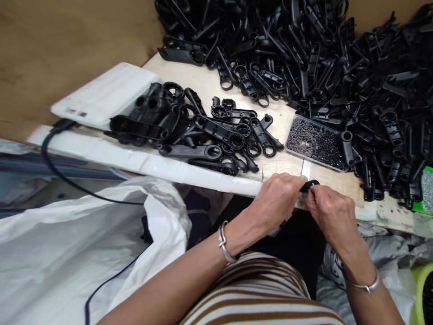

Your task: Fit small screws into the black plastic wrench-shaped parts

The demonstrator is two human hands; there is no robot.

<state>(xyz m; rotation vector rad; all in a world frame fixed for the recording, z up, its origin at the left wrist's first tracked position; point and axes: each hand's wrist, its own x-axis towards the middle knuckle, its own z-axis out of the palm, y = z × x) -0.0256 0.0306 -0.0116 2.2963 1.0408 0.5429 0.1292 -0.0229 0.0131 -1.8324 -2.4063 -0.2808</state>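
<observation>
At the table's front edge, my left hand (pixel 279 198) is closed around a black plastic part (pixel 308 185), whose rounded end shows between my hands. My right hand (pixel 329 210) has its fingers pinched at that end; a tiny pale thing shows at the fingertips, too small to name. Just beyond my hands lies a clear tray (pixel 316 142) of small black pieces. Left of the tray, a group of black plastic arms with ring ends (pixel 219 131) lies on the table (pixel 280 164).
A large heap of black parts (pixel 304 54) covers the back and right. A white box (pixel 108 92) with a black cable stands at the left. A green tray (pixel 428 189) sits at the right edge. White sacking (pixel 67 253) hangs at the lower left, and a green bucket (pixel 419 280) stands lower right.
</observation>
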